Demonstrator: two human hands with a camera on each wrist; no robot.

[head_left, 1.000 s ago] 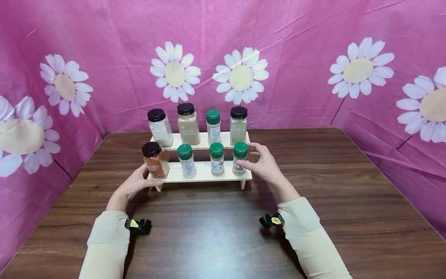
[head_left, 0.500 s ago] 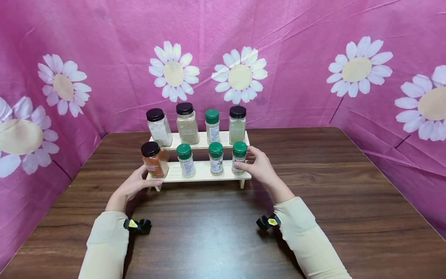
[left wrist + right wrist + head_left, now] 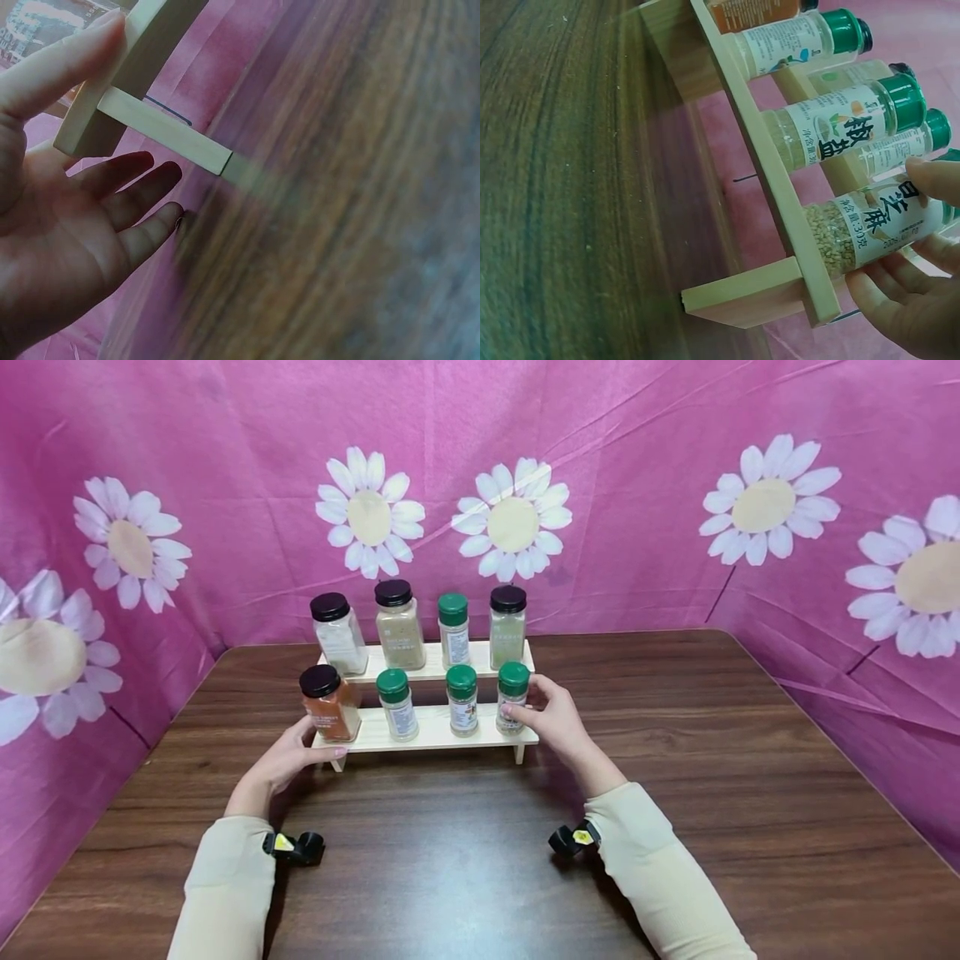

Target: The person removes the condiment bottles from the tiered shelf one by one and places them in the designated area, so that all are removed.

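Right hand pinches the rightmost lower-shelf jar; left hand steadies the rack.

The green-capped sesame jar (image 3: 513, 697) stands at the right end of the wooden rack's (image 3: 435, 739) lower shelf; the right hand (image 3: 555, 720), at its 3 o'clock, curls thumb and fingers (image 3: 937, 182) round the jar's label. The left hand (image 3: 288, 758), fingers loosely spread, lays its thumb (image 3: 64, 64) against the rack's left end, at 7 o'clock of the orange spice jar (image 3: 327, 702).
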